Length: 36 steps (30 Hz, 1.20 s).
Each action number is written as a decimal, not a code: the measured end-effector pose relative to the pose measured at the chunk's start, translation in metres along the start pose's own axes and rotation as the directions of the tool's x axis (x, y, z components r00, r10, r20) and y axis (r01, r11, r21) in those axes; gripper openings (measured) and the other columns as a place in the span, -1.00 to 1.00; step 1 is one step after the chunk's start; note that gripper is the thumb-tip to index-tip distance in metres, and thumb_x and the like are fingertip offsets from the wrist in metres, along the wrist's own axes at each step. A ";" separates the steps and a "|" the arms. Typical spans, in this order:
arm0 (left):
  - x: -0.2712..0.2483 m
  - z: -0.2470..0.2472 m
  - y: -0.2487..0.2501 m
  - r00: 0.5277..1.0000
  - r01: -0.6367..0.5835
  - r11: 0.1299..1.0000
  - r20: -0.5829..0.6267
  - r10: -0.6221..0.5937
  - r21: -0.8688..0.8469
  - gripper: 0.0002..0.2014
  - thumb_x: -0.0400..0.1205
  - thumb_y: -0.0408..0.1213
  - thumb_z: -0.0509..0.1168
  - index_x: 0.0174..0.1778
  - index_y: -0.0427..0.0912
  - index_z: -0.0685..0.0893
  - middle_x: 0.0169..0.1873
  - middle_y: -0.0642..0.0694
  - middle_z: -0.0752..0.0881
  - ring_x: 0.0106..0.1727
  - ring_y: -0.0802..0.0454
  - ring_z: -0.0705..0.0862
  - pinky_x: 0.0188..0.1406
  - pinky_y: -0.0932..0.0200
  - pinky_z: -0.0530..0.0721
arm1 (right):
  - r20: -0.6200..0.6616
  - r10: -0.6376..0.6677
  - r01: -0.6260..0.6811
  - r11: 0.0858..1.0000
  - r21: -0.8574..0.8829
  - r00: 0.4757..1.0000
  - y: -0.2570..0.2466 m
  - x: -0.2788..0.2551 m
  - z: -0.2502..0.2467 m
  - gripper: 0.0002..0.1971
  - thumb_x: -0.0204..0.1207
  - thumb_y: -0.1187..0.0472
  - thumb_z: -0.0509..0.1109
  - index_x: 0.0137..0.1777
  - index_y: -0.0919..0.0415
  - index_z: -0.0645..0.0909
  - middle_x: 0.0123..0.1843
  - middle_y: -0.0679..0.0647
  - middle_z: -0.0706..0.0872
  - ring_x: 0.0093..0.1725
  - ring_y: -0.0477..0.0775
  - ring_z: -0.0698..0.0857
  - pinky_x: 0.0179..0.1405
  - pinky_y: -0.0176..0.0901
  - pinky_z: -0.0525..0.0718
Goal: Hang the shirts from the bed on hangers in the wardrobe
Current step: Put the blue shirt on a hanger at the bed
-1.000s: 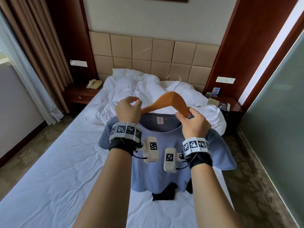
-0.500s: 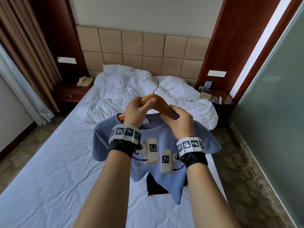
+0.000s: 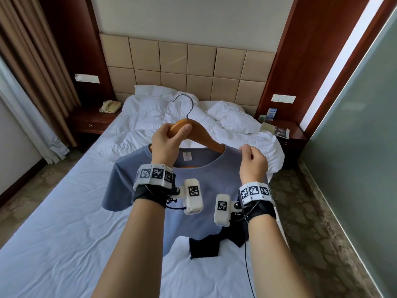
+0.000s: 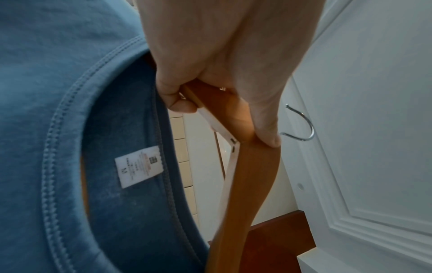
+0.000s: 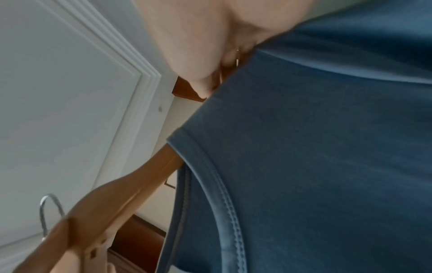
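Note:
A blue T-shirt (image 3: 206, 190) hangs on a wooden hanger (image 3: 202, 134) with a metal hook (image 3: 187, 104), held up over the bed (image 3: 64, 233). My left hand (image 3: 169, 140) grips the hanger at its top, just under the hook; the left wrist view shows the fingers curled round the wood (image 4: 247, 166) beside the shirt's collar and label (image 4: 138, 166). My right hand (image 3: 251, 155) pinches the shirt's right shoulder, where the cloth (image 5: 315, 166) covers the hanger's arm (image 5: 131, 188). A dark shirt (image 3: 204, 247) lies on the bed below the blue one.
Rumpled white duvet and pillows (image 3: 225, 119) lie at the head of the bed. Wooden nightstands flank it, the left with a phone (image 3: 109, 106), the right with leaflets (image 3: 277, 130). Curtains (image 3: 32, 82) hang at left; a frosted glass wall (image 3: 354, 158) runs along the right.
The hanger now stands upright with both its arms inside the shirt. My left hand rose to its top. My right hand slid off the wood to the shirt's right shoulder.

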State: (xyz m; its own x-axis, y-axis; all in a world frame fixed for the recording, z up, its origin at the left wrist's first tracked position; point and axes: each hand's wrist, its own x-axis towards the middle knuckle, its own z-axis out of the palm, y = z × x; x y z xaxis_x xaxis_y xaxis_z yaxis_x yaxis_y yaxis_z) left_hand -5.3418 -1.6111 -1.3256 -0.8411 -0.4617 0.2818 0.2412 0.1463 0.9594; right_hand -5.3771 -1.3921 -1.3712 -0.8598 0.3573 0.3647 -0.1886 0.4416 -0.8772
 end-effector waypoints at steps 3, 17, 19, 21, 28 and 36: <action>0.001 0.001 0.001 1.000 0.003 1.000 -0.015 -0.004 -0.020 -0.46 0.29 0.32 0.49 -0.16 -0.10 0.67 -0.22 -0.14 0.75 -0.13 -0.13 0.74 0.01 -0.11 0.70 | -0.046 0.134 -0.132 0.990 0.047 0.990 0.006 0.005 0.002 -0.72 0.70 0.07 0.26 0.10 0.22 0.75 0.08 0.15 0.76 0.06 0.16 0.67 0.05 -0.01 0.58; 0.001 0.014 -0.005 0.999 0.035 0.998 -0.002 -0.035 -0.054 -0.55 0.35 0.20 0.55 -0.17 -0.11 0.67 -0.24 -0.08 0.71 -0.17 0.02 0.68 -0.09 0.02 0.66 | -0.049 0.583 -0.584 0.812 -0.001 0.811 0.039 0.014 -0.011 -0.52 0.72 -0.03 0.02 0.36 0.20 0.65 0.41 0.30 0.63 0.36 0.42 0.55 0.42 0.24 0.50; 0.002 0.016 -0.005 0.999 0.041 0.998 0.031 -0.040 -0.049 -0.53 0.32 0.23 0.55 -0.18 -0.11 0.68 -0.23 -0.10 0.72 -0.15 -0.02 0.70 -0.05 -0.01 0.69 | -0.066 0.545 -0.549 0.829 -0.103 0.836 0.041 0.014 -0.017 -0.53 0.72 0.01 0.01 0.34 0.13 0.68 0.41 0.27 0.62 0.37 0.42 0.53 0.43 0.24 0.48; 0.002 0.021 -0.005 0.998 0.042 0.998 0.054 -0.039 -0.053 -0.59 0.38 0.13 0.57 -0.17 -0.13 0.68 -0.24 -0.09 0.71 -0.16 0.00 0.69 -0.06 0.00 0.70 | -0.090 0.436 -0.445 0.884 -0.140 0.895 0.039 0.013 -0.019 -0.60 0.69 0.03 0.07 0.24 0.05 0.73 0.38 0.17 0.67 0.33 0.34 0.58 0.43 0.24 0.48; -0.005 0.034 -0.009 0.997 0.050 0.998 0.069 -0.047 -0.045 -0.69 0.51 -0.06 0.55 -0.15 -0.21 0.64 -0.32 0.00 0.63 -0.27 0.10 0.58 -0.21 0.19 0.56 | 0.105 0.075 -0.041 0.956 -0.291 0.992 0.015 0.006 -0.010 -0.69 0.71 0.09 0.15 -0.11 0.04 0.72 -0.19 -0.16 0.63 0.02 -0.04 0.54 0.61 0.44 -0.17; -0.018 0.044 -0.012 0.989 0.069 0.997 0.136 -0.065 -0.025 -0.70 0.46 0.01 0.58 -0.23 -0.08 0.64 -0.34 0.03 0.65 -0.25 0.08 0.62 -0.16 0.09 0.61 | 0.210 -0.083 0.127 0.970 -0.209 0.974 0.010 -0.019 -0.024 -0.75 0.61 -0.11 0.19 -0.10 -0.11 0.68 -0.10 -0.25 0.73 0.13 -0.10 0.66 0.59 0.51 -0.17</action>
State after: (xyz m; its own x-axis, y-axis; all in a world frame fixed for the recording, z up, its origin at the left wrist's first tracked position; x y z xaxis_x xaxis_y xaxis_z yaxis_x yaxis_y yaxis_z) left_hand -5.3507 -1.5660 -1.3432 -0.9132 -0.3465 0.2146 0.1944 0.0926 0.9765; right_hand -5.3512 -1.3743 -1.3794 -0.9218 0.1387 0.3621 -0.1931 0.6456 -0.7388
